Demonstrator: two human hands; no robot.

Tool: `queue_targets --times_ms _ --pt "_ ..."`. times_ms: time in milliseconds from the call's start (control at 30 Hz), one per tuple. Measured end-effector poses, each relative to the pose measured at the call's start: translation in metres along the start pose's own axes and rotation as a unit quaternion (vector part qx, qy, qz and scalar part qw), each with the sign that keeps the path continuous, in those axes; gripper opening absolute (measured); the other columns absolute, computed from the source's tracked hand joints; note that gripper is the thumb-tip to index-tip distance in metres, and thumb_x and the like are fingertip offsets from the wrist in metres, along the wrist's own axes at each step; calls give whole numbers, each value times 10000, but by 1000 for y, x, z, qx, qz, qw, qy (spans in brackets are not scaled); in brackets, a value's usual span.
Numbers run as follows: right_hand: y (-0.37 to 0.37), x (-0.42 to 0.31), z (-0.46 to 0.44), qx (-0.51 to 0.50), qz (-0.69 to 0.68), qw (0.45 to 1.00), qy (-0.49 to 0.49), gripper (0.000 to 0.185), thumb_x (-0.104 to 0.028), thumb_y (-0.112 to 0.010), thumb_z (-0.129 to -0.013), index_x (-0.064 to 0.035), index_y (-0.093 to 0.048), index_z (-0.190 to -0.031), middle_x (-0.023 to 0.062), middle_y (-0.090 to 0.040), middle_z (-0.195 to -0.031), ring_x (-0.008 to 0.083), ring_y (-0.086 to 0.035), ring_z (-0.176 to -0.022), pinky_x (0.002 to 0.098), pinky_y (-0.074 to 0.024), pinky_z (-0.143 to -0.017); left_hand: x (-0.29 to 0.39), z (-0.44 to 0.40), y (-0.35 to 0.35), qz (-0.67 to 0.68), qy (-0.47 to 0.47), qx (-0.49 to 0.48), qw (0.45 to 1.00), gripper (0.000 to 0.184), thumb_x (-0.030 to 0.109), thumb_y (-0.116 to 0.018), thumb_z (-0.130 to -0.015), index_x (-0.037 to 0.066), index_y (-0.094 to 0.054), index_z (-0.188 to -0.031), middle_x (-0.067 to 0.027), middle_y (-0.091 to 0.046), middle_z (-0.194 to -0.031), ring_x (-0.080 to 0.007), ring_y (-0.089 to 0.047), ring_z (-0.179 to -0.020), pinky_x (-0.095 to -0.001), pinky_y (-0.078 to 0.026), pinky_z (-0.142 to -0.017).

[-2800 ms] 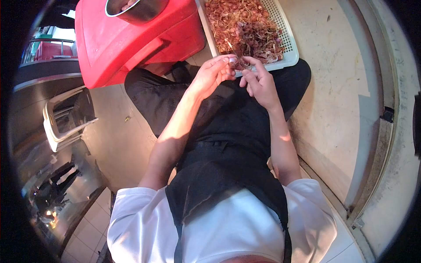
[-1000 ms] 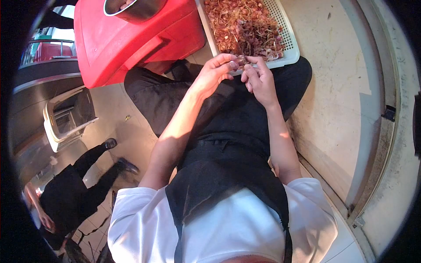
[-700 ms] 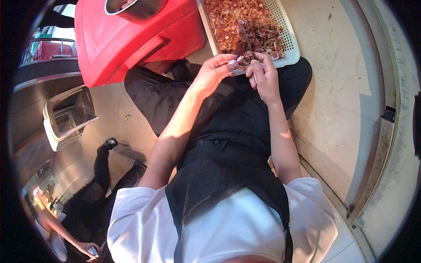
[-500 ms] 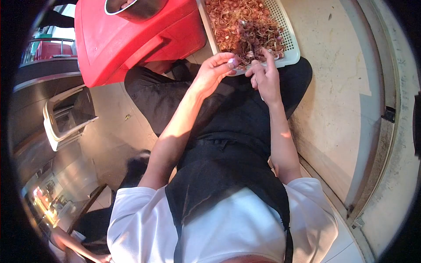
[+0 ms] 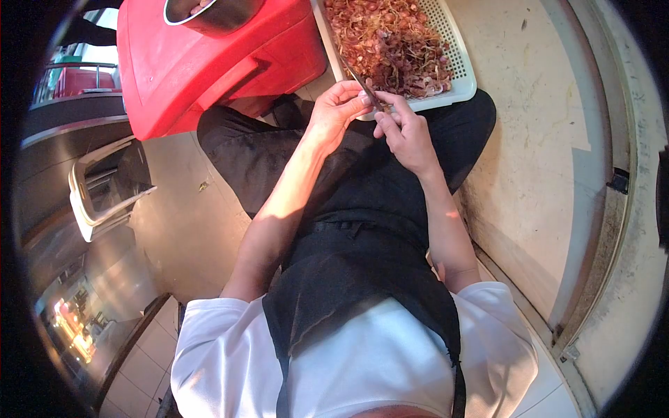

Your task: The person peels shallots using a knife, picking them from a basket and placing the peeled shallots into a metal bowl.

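My left hand (image 5: 334,117) is closed in a pinch at the near left corner of a white perforated basket (image 5: 465,89). The small purple shallot between its fingertips is mostly hidden now. My right hand (image 5: 410,139) is closed around a small knife (image 5: 365,85), whose dark blade points up and left across the left fingertips. Shallots and reddish-brown papery skins (image 5: 390,52) fill much of the basket, which lies just beyond both hands, by my knees.
On the left stands a red plastic box (image 5: 209,70) with a metal bowl (image 5: 223,19) on top, holding pinkish pieces. A pale wall or panel (image 5: 533,139) runs close along my right. A white-rimmed bin (image 5: 83,202) is farther left.
My right hand has moved left from the skins to my left hand, and the knife now shows in it. At lower left, another person's arm has gone out of view.
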State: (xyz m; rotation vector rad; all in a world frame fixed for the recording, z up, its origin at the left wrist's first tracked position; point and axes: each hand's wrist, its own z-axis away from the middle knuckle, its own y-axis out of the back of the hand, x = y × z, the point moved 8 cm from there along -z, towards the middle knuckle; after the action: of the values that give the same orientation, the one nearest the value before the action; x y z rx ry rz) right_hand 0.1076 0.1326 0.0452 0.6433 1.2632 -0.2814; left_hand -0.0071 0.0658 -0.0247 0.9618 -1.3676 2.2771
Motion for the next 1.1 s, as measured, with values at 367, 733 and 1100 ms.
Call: queue_targets --times_ms 367,733,1100 --pt "0 -2 5 9 0 1000 1 317 -128 -552 -956 -25 -522 -1254 100 -676 -759 141 -648 -638 299 -513 -604 3 4 1 -37 -22 -3 999 207 31 -687 -872 21 -621 -1068 -66 -680 -958 -136 -649 -864 -271 -530 -783" --pt "0 22 0 27 -82 996 -30 312 -175 -523 -980 -32 -549 -1256 45 -637 -686 85 -573 -556 253 -465 -517 3 5 -2 -6 0 -29 1000 227 52 -671 -891 35 -617 -1110 -62 -678 -1013 -138 -646 -921 -282 -539 -808" --pt "-2 21 1 24 -153 987 -35 319 -199 -513 -996 -42 -544 -1272 18 -588 -657 41 -481 -486 208 -393 -448 -1 6 -8 60 19 -73 995 272 -6 -554 -936 14 -573 -1207 -120 -632 -1182 -184 -623 -1048 -312 -534 -869"
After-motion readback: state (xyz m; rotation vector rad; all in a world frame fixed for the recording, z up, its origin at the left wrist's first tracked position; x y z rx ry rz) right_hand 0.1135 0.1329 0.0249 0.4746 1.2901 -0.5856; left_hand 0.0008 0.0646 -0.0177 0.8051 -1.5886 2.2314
